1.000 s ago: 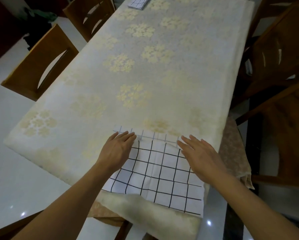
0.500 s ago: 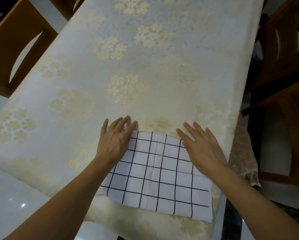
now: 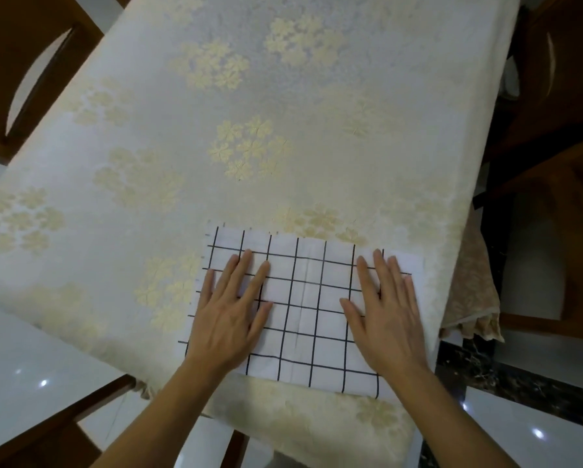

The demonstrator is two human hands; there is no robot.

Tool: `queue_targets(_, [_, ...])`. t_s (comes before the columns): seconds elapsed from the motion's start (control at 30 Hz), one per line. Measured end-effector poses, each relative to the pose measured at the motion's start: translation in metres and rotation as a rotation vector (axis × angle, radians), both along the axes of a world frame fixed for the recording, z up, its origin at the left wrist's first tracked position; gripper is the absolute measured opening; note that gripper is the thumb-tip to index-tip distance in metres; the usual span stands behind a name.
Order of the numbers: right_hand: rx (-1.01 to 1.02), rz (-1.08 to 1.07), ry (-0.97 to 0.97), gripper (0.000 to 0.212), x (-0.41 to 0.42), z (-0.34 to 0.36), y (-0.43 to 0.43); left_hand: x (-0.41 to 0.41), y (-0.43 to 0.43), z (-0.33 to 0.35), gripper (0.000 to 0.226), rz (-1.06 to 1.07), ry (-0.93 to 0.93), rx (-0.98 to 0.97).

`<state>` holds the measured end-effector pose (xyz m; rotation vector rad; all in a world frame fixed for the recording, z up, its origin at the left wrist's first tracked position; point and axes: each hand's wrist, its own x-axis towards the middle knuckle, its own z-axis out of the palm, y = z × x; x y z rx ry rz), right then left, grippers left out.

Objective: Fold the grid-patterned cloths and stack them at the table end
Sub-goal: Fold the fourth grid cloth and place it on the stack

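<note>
A white cloth with a black grid lies folded flat at the near end of the table, close to its right edge. My left hand presses flat on the cloth's left half with straight fingers. My right hand presses flat on its right half the same way. A vertical crease runs down the cloth between the hands. The cloth's near edge reaches the table's front edge.
A cream tablecloth with pale gold flowers covers the long table. Wooden chairs stand at the left, at the right and in front at the lower left. The floor is glossy white tile.
Both hands slid from the cloth's far edge back onto its middle and spread flat. The cloth now lies smoother, and the camera has tilted down closer to it.
</note>
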<state>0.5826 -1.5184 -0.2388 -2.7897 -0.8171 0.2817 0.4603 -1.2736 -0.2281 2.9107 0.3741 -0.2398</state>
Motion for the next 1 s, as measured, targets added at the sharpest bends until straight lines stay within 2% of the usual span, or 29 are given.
queue_targets(0.17, [-0.079,0.006,-0.026,0.072,0.005,-0.007,-0.019,-0.015,0.023,-0.006,0.064,-0.016,-0.008,0.024])
queue_targets(0.3, [-0.087,-0.056,-0.031,0.075,-0.001,0.01,-0.013,-0.022,0.025,0.011,0.066,0.139,-0.028,0.054])
queue_targets(0.43, [-0.039,0.112,0.001,0.075,-0.053,0.027,0.021,-0.026,-0.036,0.013,0.07,-0.078,-0.004,0.043])
queue_targets(0.5, [-0.035,0.186,0.021,0.074,-0.075,0.019,0.029,-0.027,-0.054,0.002,0.069,-0.117,0.033,0.021])
queue_targets(0.8, [-0.209,0.142,0.035,0.084,-0.078,0.007,-0.04,-0.032,-0.029,-0.002,0.071,-0.189,0.06,0.049])
queue_targets(1.0, [-0.04,0.054,-0.019,0.082,-0.054,0.026,-0.019,-0.005,-0.006,0.003,0.07,-0.086,-0.018,0.028])
